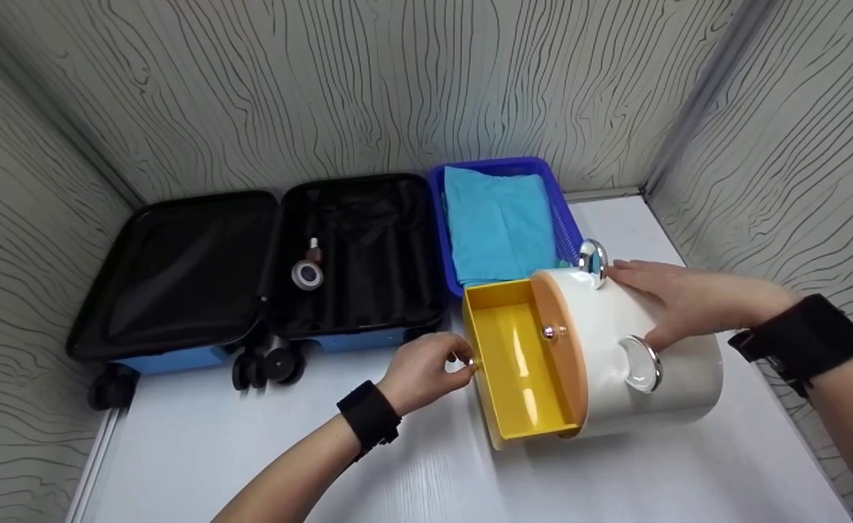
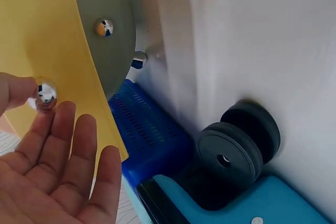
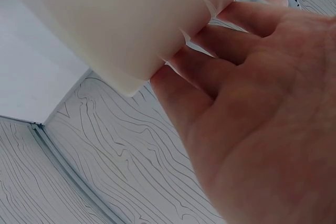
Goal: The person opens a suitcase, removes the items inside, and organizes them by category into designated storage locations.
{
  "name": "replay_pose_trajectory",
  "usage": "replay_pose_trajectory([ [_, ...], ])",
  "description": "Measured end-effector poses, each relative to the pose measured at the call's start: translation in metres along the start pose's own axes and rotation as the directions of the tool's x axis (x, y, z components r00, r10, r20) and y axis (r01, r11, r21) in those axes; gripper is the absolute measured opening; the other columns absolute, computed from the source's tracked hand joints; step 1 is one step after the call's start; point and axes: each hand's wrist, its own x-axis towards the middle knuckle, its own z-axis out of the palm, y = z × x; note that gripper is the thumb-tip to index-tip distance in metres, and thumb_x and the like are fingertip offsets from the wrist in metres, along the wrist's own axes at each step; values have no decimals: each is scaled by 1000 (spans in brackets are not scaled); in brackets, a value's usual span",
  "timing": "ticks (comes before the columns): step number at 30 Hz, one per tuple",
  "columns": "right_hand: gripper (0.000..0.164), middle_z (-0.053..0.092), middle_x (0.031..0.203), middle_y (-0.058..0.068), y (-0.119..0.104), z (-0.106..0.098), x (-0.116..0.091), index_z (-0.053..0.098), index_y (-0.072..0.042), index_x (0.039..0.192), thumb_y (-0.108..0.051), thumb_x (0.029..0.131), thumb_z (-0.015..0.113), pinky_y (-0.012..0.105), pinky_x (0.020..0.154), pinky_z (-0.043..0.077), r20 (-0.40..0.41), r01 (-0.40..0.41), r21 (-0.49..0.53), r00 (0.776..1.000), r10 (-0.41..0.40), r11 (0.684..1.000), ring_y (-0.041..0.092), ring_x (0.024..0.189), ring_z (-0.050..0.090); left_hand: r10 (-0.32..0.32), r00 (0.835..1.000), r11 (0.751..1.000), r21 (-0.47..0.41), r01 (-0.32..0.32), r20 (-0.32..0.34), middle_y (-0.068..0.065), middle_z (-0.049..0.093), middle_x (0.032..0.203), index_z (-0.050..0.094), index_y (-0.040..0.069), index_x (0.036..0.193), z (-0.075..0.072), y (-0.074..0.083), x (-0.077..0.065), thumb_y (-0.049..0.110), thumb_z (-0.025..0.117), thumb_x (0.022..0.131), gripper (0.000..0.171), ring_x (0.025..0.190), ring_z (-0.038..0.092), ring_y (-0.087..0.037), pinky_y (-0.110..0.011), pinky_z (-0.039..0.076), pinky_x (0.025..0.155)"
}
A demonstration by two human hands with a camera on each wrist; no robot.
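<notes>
A white rounded storage box (image 1: 677, 392) with an orange front (image 1: 568, 356) lies on the table, its yellow drawer (image 1: 495, 334) pulled out toward the left. My left hand (image 1: 426, 372) pinches the drawer's shiny metal knob (image 2: 46, 94) between thumb and fingertip; the other fingers extend beside it in the left wrist view. On top of the box rests my right hand (image 1: 695, 298), fingers fairly straight, between two chrome feet or handles (image 1: 642, 363). In the right wrist view its fingertips touch the white shell (image 3: 121, 24). A second knob (image 1: 548, 332) sits on the orange front.
Behind the drawer stands a blue basket (image 1: 561, 211) with folded turquoise cloth (image 1: 499, 225). To its left lies an opened suitcase (image 1: 179, 269), black inside, holding a small bottle (image 1: 314, 251) and a round white item (image 1: 307, 275). Suitcase wheels (image 1: 283, 365) face the front. Patterned walls surround the table.
</notes>
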Motion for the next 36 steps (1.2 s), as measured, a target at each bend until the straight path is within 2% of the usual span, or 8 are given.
replay_pose_trajectory([
  [5,117,33,160,26,-1,0,0,33,-1,159,-52,69,88,66,112,31,4,-14,23,1000,14,1000,47,145,32,-3,999,1000,2,2,32,10,71,100,76,21,106,-6,0,0,36,73,95,20,90,67,-12,-22,52,75],
  [8,117,33,160,26,0,0,-1,33,-1,158,-53,69,88,66,112,31,5,-8,19,1000,8,1000,47,145,32,-11,998,1000,27,10,61,6,72,100,76,19,110,-16,-2,1,40,73,95,26,89,66,-11,-25,53,74],
  [14,120,33,160,27,1,-1,0,33,0,158,-55,67,89,65,113,30,3,8,-2,1000,-8,1000,48,146,31,-53,998,984,173,45,37,2,71,99,77,16,110,-52,-19,9,36,75,93,26,88,66,-14,-33,56,76],
  [21,119,32,161,26,0,-1,0,33,0,159,-55,69,88,66,113,29,7,-4,-1,1000,4,1000,48,146,30,-172,984,935,306,177,-43,-5,70,98,76,13,108,-101,-60,20,27,73,95,20,89,67,-24,-42,55,77],
  [26,120,32,160,27,0,-3,-1,33,0,158,-60,69,87,66,113,30,3,1,-2,1000,-1,1000,48,146,31,-286,955,885,362,293,-73,-9,71,102,75,10,112,-131,-94,29,27,71,97,23,89,68,-27,-48,56,78],
  [28,121,32,161,26,0,-4,-2,33,0,159,-61,69,86,66,112,30,4,-7,-5,1000,7,1000,47,146,31,-334,939,862,378,338,-80,-10,72,98,75,8,108,-140,-109,32,25,70,97,20,84,67,-28,-49,55,74],
  [33,122,31,161,25,0,-4,-2,33,-1,159,-60,67,88,67,111,31,7,-23,10,1000,23,1000,48,146,31,-447,893,807,408,426,-48,-12,69,86,72,4,95,-154,-142,39,21,68,98,17,73,63,-28,-47,53,70],
  [36,121,31,162,24,-1,-3,-1,32,-3,160,-60,68,88,67,112,31,11,-30,22,999,30,999,47,146,30,-507,862,782,420,460,0,-16,70,90,71,1,96,-156,-155,38,21,67,98,20,78,64,-31,-50,54,74],
])
